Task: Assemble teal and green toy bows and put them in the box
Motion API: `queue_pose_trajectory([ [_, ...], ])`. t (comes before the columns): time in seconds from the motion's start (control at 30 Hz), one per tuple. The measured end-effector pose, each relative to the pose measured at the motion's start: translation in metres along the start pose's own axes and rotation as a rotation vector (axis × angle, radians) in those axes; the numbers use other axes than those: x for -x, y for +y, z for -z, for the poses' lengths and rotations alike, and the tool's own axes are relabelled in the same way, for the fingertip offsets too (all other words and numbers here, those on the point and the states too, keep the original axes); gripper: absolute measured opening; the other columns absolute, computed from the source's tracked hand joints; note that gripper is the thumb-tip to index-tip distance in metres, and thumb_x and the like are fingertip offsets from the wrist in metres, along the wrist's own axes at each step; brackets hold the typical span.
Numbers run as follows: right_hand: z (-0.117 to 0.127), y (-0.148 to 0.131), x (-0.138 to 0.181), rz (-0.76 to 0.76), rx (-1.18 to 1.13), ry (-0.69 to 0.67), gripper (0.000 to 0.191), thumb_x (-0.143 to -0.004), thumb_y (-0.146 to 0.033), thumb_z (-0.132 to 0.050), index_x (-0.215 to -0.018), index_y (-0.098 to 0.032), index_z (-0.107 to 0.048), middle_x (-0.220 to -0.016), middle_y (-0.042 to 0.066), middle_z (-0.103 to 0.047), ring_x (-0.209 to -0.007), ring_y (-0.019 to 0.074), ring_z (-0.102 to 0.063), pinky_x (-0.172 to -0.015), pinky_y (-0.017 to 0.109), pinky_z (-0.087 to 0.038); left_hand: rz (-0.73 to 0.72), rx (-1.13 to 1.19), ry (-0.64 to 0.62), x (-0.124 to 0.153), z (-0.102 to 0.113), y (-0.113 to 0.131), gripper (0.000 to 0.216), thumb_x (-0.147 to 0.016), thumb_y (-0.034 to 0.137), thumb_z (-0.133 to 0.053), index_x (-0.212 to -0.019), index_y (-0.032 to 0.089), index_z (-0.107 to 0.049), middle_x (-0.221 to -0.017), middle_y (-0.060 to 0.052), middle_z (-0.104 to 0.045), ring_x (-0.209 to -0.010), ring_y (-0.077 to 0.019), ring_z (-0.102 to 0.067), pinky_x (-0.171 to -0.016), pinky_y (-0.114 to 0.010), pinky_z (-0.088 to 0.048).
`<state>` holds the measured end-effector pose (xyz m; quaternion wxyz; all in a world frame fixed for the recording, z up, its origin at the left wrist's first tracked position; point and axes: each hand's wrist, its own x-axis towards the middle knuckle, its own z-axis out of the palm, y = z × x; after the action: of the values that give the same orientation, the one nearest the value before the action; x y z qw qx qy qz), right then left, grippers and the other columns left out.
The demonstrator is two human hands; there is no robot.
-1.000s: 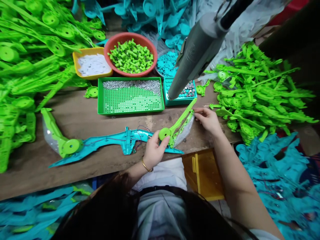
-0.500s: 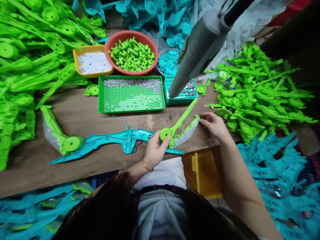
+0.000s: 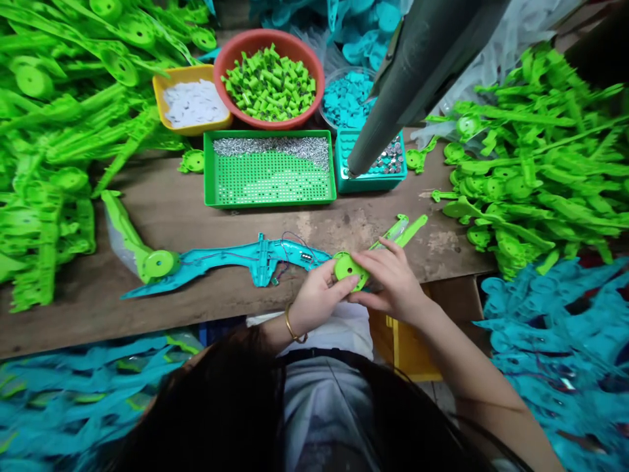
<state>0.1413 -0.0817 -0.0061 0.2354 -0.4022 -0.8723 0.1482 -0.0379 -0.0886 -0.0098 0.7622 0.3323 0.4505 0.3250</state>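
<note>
A blue plastic toy bow body (image 3: 226, 257) lies along the front of the table, thin wires running over it. At its left end sits a green limb with a round hub (image 3: 158, 264) and a clear piece. My left hand (image 3: 314, 298) pinches the green limb piece with a round disc (image 3: 348, 267) at the right end, thumb on the disc. From the other side my right hand (image 3: 396, 282) closes on the same limb piece, fingers over its arm. Two narrow green limb tips (image 3: 413, 229) stick out beyond my right fingers. The joint beneath both hands is hidden.
A green tray (image 3: 269, 203) of small metal screws stands behind the bow, beside a teal box (image 3: 371, 185) of round metal parts. Further back are a red bowl (image 3: 228, 108) and a yellow tray (image 3: 184, 128). A grey pole (image 3: 407, 85) slants down. Green parts (image 3: 535, 177) pile up at right.
My right hand has come from the limb's far tip in to the disc. The loose green arm has swung down beside the other limb half. The view has shifted slightly.
</note>
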Motion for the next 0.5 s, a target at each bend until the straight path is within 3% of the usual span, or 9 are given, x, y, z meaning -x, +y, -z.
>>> queue_pose_trajectory([
  [0.17, -0.003, -0.004, 0.004, -0.047, -0.007, -0.029, 0.070, -0.080, -0.048, -0.066, -0.140, -0.022, -0.040, -0.110, 0.010, -0.069, -0.099, 0.0238, -0.065, -0.103, 0.048, -0.038, 0.011, 0.007, -0.071, 0.003, 0.004, -0.003, 0.032, -0.080, 0.039, -0.067, -0.101, 0.014, -0.062, -0.092, -0.005, -0.069, -0.086, -0.0177, -0.065, -0.078, -0.028, -0.052],
  [0.27, 0.001, -0.001, 0.007, -0.107, 0.032, -0.033, 0.065, -0.080, -0.050, -0.066, -0.135, -0.021, -0.045, -0.109, 0.010, -0.069, -0.100, 0.0238, -0.065, -0.102, 0.046, -0.039, -0.081, -0.116, -0.076, 0.012, 0.009, -0.004, 0.038, -0.087, 0.040, -0.058, -0.116, 0.015, -0.058, -0.099, -0.009, -0.070, -0.092, -0.0201, -0.067, -0.082, -0.032, -0.055],
  [0.33, 0.004, 0.006, 0.011, -0.145, 0.089, -0.029, 0.062, -0.082, -0.049, -0.065, -0.134, -0.021, -0.047, -0.111, 0.011, -0.069, -0.101, 0.0248, -0.064, -0.102, 0.047, -0.039, -0.270, -0.386, 0.000, 0.020, 0.017, -0.005, 0.041, -0.088, 0.037, -0.057, -0.124, 0.017, -0.056, -0.108, -0.011, -0.070, -0.102, -0.0223, -0.066, -0.091, -0.037, -0.053],
  [0.43, 0.003, 0.013, 0.014, -0.149, 0.116, -0.072, 0.061, -0.084, -0.048, -0.062, -0.135, -0.021, -0.046, -0.111, 0.011, -0.068, -0.103, 0.0253, -0.064, -0.102, 0.049, -0.038, -0.585, -0.900, 0.096, 0.023, 0.035, -0.011, 0.032, -0.088, 0.032, -0.058, -0.117, 0.018, -0.063, -0.119, -0.013, -0.067, -0.121, -0.0271, -0.058, -0.108, -0.046, -0.042],
  [0.5, -0.001, 0.014, 0.014, -0.118, 0.102, -0.104, 0.060, -0.084, -0.048, -0.061, -0.135, -0.019, -0.046, -0.110, 0.011, -0.069, -0.103, 0.0249, -0.063, -0.103, 0.049, -0.038, -0.686, -1.148, 0.122, 0.019, 0.044, -0.018, 0.030, -0.089, 0.032, -0.057, -0.113, 0.017, -0.065, -0.125, -0.015, -0.064, -0.130, -0.0315, -0.050, -0.113, -0.053, -0.032],
])
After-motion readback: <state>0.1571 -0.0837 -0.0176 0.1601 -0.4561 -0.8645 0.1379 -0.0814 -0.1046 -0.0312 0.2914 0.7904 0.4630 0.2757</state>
